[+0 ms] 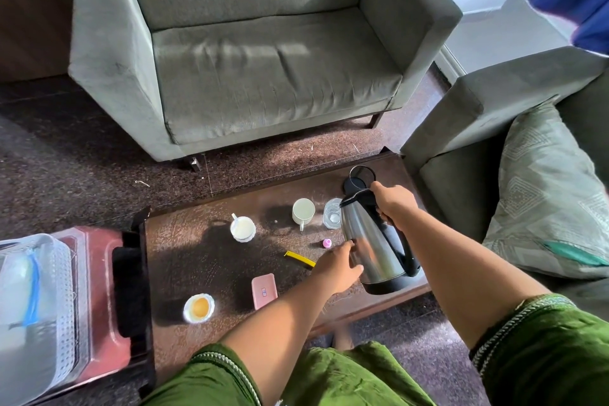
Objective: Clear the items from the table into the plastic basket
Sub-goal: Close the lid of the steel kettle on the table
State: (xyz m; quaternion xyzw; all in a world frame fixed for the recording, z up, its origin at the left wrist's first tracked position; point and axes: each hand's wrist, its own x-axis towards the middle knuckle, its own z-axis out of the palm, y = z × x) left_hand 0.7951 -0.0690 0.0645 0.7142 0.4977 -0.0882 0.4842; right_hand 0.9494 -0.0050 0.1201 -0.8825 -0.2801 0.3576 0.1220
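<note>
Over the right end of the tabletop [204, 260]: kettle [369, 241] held up, tilted, its base seemingly just clear of the wood.
Right hand [393, 204]: wrapped closed around the black handle at the kettle's top.
Left hand [339, 265]: fingers spread and pressed flat against the steel side, steadying rather than gripping.
Plastic basket [62, 277]: at the far left, sitting on a reddish stool [99, 277] just beside the tabletop's left end; something pale with a blue strip lies inside it.
Left on the tabletop: cream cup [303, 210], small bowl [243, 228], clear glass [332, 213], black round base [357, 179] behind the kettle, tiny pink cap [327, 243], yellow strip [300, 259], pink case [264, 291], cup with orange contents [198, 307].
Step in hand: lifting the kettle off, probably an early pick, since most items remain.
Next move calls for: carrying the kettle leftward across the whole tabletop, high enough to pass over the cups, kept upright in case it holds water, then lowering it into the basket.
</note>
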